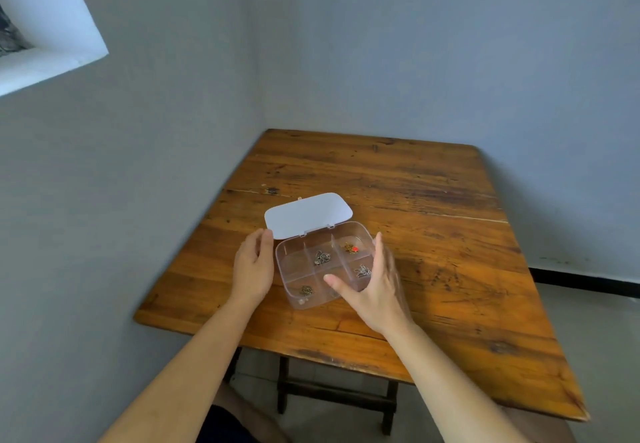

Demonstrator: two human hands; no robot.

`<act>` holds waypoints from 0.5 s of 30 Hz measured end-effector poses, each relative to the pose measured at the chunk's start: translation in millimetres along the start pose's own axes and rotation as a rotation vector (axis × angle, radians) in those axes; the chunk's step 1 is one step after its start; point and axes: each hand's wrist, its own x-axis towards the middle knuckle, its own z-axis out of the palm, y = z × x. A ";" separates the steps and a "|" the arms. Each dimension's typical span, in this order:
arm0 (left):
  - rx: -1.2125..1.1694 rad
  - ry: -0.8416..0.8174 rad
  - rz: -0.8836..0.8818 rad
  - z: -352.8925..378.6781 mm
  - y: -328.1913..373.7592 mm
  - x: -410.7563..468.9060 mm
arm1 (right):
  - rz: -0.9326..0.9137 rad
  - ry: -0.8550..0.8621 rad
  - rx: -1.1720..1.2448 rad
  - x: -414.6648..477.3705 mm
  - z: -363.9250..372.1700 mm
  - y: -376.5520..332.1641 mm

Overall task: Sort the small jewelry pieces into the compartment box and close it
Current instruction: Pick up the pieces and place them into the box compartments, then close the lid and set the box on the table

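A clear plastic compartment box (294, 262) lies on the wooden table with its white lid (308, 215) swung back and open. Small jewelry pieces sit in separate compartments: a silver piece (322, 257), a gold piece with a red bead (351, 248), a silver chain piece (362, 271) and a bronze piece (306, 291). My left hand (253, 267) rests beside the box's left side, its fingertips near the lid's corner. Over the box's right side hovers my right hand (372, 286), fingers spread, thumb above the middle compartments. Neither hand holds anything.
The wooden table (433, 234) stands in a corner between two grey walls. Its near edge runs just below my wrists, with the legs and crossbar visible underneath. A window opening is at the upper left.
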 end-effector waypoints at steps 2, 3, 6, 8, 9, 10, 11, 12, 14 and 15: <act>-0.128 0.016 -0.210 5.3 13.8 16.2 | 0.015 -0.011 -0.010 1.9 0.1 -0.6; -0.158 0.001 -0.284 7.3 18.3 25.7 | 0.017 -0.012 -0.013 1.7 -0.1 -1.2; -0.152 -0.035 -0.362 12.9 29.6 50.1 | 0.021 -0.019 -0.013 -0.1 -3.1 -2.3; -0.135 -0.044 -0.359 17.8 38.8 59.2 | 0.029 -0.024 -0.015 -0.3 -4.5 -2.6; -0.140 -0.048 -0.341 19.8 43.9 62.4 | 0.030 -0.025 -0.021 -0.2 -4.6 -3.4; -0.149 -0.055 -0.323 21.7 49.9 64.0 | 0.033 -0.027 -0.027 0.3 -4.9 -4.4; -0.150 -0.058 -0.299 23.6 55.2 64.4 | 0.039 -0.030 -0.033 1.4 -4.8 -5.0; -0.141 -0.062 -0.275 25.6 57.5 65.1 | 0.045 -0.034 -0.042 1.9 -5.0 -5.1; -0.091 -0.047 -0.199 26.4 63.2 60.3 | 0.051 -0.036 -0.060 2.1 -5.4 -4.9; -0.070 -0.028 -0.140 25.2 67.0 56.1 | 0.050 -0.035 -0.061 2.3 -5.6 -4.9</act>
